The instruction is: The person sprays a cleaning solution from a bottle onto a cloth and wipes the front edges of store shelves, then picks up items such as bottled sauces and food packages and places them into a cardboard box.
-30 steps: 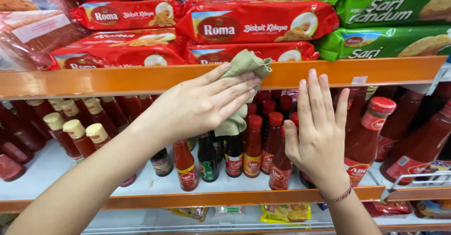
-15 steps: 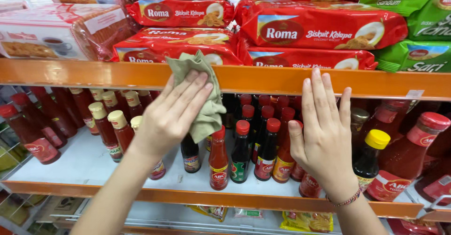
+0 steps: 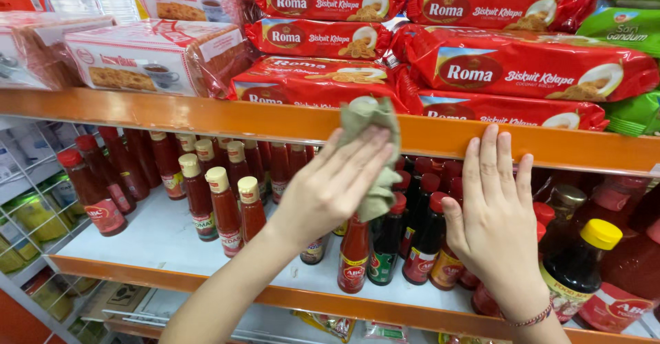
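Mid-wipe on the orange shelf edge (image 3: pixel 206 118): our left hand (image 3: pixel 337 189) is spread flat, fingers extended, pressing a green cloth (image 3: pixel 371 137) against the edge; part of the cloth hangs below the palm. Our right hand (image 3: pixel 491 220) is open, holds nothing, fingertips resting on the same edge just right of the cloth. Red biscuit packs (image 3: pixel 522 69) sit above the hands, sauce bottles (image 3: pixel 227 199) below and behind. Next move likely calls for keeping flat pressure and sliding along without catching the bottle caps.

Two bare forearms without sleeves, left hand (image 3: pixel 330 189) unadorned, right hand (image 3: pixel 495 223) with a thin beaded bracelet (image 3: pixel 531 318) at the wrist, short plain nails, no rings
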